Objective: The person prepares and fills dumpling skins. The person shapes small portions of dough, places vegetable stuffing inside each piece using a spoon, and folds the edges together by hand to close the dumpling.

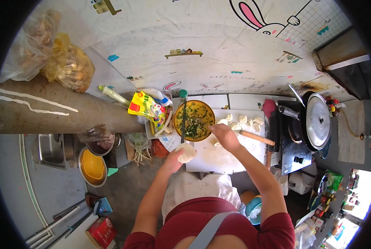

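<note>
My left hand (173,160) holds a round, flat dough wrapper (187,153) just in front of a yellow bowl (176,132). A chopped filling with green bits (195,119) lies in the bowl. Dark chopsticks (183,123) lean across its left side, their near ends close to the wrapper. My right hand (226,137) is at the bowl's right rim, fingertips close together; whether anything is between them is unclear. A white board (229,160) lies under that hand. Several shaped dumplings (243,119) rest at its back, and a wooden rolling pin (257,137) lies at its right.
Left of the bowl stands a plastic bin (148,132) with a yellow packet (148,109) in it. A green-capped bottle (183,94) is behind the bowl. To the right is a cooktop (292,165) with a lidded wok (318,121). A large pipe (64,109) crosses at left.
</note>
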A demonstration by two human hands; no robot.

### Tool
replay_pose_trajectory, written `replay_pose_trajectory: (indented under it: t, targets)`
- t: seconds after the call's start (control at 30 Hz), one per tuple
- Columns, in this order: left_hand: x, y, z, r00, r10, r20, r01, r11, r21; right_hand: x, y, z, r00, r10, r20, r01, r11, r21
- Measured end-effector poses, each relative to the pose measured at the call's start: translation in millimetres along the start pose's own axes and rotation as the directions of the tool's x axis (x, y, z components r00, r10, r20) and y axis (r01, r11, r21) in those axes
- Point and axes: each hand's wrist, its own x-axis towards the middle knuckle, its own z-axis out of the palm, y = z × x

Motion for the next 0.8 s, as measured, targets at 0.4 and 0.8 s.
replay_pose_trajectory:
  t: [0.4,0.8]
  targets:
    - [56,-49,15,0.979,0.09,-0.181,-0.098,0.995,-0.036,-4,20,25,0.863,0.506,-0.008,-0.471,0.809,0.352]
    - [76,-56,2,0.958,0.178,-0.224,-0.171,0.984,0.051,-16,14,44,0.82,0.572,0.027,-0.552,0.778,0.3]
